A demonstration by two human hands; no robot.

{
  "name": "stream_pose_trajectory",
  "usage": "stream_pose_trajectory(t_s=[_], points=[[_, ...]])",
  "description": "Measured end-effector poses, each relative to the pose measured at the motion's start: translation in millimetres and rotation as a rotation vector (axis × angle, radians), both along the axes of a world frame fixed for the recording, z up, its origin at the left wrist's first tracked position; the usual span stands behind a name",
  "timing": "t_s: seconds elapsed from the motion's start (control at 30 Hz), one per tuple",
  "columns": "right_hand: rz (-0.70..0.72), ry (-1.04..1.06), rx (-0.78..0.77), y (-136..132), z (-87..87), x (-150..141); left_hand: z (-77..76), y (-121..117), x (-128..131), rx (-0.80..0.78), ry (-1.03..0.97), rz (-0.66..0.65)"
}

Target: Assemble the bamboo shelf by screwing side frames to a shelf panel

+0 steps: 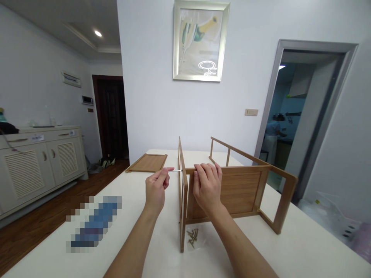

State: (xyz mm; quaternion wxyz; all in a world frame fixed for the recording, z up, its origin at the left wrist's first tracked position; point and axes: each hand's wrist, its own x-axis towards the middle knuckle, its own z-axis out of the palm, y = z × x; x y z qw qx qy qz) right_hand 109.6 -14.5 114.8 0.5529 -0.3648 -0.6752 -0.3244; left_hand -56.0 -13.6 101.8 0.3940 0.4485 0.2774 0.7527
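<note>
My left hand (pixel 157 187) is closed around a hex key (pixel 175 170). Only its thin metal shaft shows; the end inside my fingers is hidden. The shaft's tip meets the outer face of an upright wooden side frame (pixel 183 193). On the other side of that frame, my right hand (pixel 208 183) grips the top rail of a wooden panel (pixel 232 191), close to where panel and frame meet. A second wooden side frame (pixel 284 204) stands at the panel's far right end. Brass-coloured screws (pixel 193 236) lie on a clear plastic bag below the panel.
Another wooden panel (pixel 149 162) lies flat at the back left of the white table (pixel 162 247). A blurred blue item (pixel 97 222) is at the front left. A white cabinet (pixel 43 158) stands left, and a person (pixel 272 131) is beyond the doorway at right.
</note>
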Motion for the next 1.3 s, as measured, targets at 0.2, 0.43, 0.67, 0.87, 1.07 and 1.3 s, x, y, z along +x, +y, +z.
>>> stream_pose_trajectory(t_s=[0.2, 0.43, 0.67, 0.87, 1.07, 1.3], points=[[0.006, 0.004, -0.018, 0, 0.1, 0, 10.3, -2, -7, -0.267, -0.298, -0.603], [-0.016, -0.002, -0.018, 1, -1.1, 1, 8.8, -2, -10, -0.287, -0.298, -0.590], [0.002, 0.005, -0.040, 3, -3.8, 1, 9.3, -3, -9, -0.246, -0.245, -0.533], [-0.007, 0.006, -0.017, 1, -0.9, 0, 10.9, -5, -14, -0.240, -0.177, -0.487], [-0.010, 0.005, -0.022, 1, -0.2, 0, 9.6, -5, -14, -0.086, 0.139, -0.184], [-0.013, 0.007, -0.036, 1, -2.5, 1, -1.2, -2, -6, 0.224, 0.525, 0.492]])
